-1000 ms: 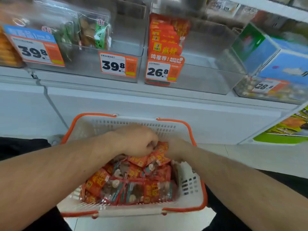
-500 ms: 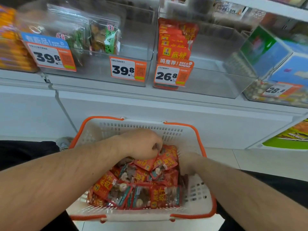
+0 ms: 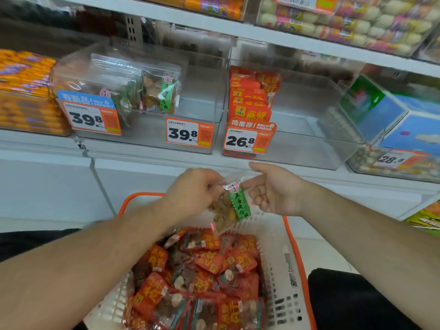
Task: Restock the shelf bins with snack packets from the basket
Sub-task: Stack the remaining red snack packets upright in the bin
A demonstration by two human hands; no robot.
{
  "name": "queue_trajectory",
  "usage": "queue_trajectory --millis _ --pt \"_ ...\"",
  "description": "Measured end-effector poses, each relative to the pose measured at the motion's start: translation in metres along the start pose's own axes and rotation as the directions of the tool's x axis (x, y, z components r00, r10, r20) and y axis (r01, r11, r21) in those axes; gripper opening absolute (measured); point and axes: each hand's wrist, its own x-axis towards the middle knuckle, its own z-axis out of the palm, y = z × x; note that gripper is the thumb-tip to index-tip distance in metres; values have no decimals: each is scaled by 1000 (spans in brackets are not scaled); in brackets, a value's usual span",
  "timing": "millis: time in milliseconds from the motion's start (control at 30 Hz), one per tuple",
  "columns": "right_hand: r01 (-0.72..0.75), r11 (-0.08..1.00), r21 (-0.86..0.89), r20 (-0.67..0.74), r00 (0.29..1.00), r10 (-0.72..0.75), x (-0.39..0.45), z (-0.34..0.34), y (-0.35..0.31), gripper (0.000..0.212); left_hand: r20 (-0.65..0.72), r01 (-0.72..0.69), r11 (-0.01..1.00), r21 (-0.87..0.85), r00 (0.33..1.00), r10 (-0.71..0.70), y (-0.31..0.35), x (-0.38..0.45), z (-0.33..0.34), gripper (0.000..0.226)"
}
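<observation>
Single view, head-worn, wide-angle. Camera sits above and behind the forearms, facing forward and tilted down. Both forearms enter from the bottom corners and converge mid-frame, close to the lens; left hand (image 3: 194, 189) and right hand (image 3: 276, 190) sit just above frame centre. Basket (image 3: 289, 270) fills the lower middle, directly beneath the camera, near rim cut off by the bottom edge. Shelf (image 3: 152, 152) crosses the upper half, facing the camera at close range; bins seen from the front and slightly above, their price tags (image 3: 248, 139) legible. Straight edges bow toward the frame borders. Upper shelf row is cropped at the top. No second view to compare.
</observation>
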Motion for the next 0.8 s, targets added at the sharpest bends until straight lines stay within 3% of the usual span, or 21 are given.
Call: queue_trajectory --millis 67,133,267,333,367,433,500,600,667,800 --pt "178 976 -124 -58 981 -187 -11 2 -4 60 66 87 952 -294 995 -70 -1 10 -24 15" --pt "323 890 -322 -53 932 -358 -21 8 -4 48 138 132 916 -379 987 -86 -1 16 -41 8" --pt "380 817 -433 83 920 -384 -30 30 -2 10 187 133 934 -332 980 -73 -1 22 -60 12" --pt "357 841 -406 58 929 -367 -30 38 -4 5 181 116 962 -246 981 -72 1 24 -67 19" --pt "339 865 -370 44 937 -348 -30 40 -6 12 155 105 973 -207 985 -73 4 25 -72 25" --pt "298 927 -229 52 954 -294 -28 45 -12 24 12 72 989 -128 997 -71 8 29 -84 40" --pt "288 951 -109 71 957 -282 -29 54 -25 24 -289 43 998 -55 956 -57 9 34 -104 44" --pt "334 941 -44 23 942 -334 -33 72 -57 22 -676 4 999 34 737 20 2 37 -139 27" --pt "390 920 -27 -31 920 -391 -30 83 -82 20 -766 26 995 100 640 60 -19 43 -157 27" --pt "426 901 84 -106 903 -417 -19 102 -126 20 -843 197 976 98 537 -23 -70 45 -169 69"
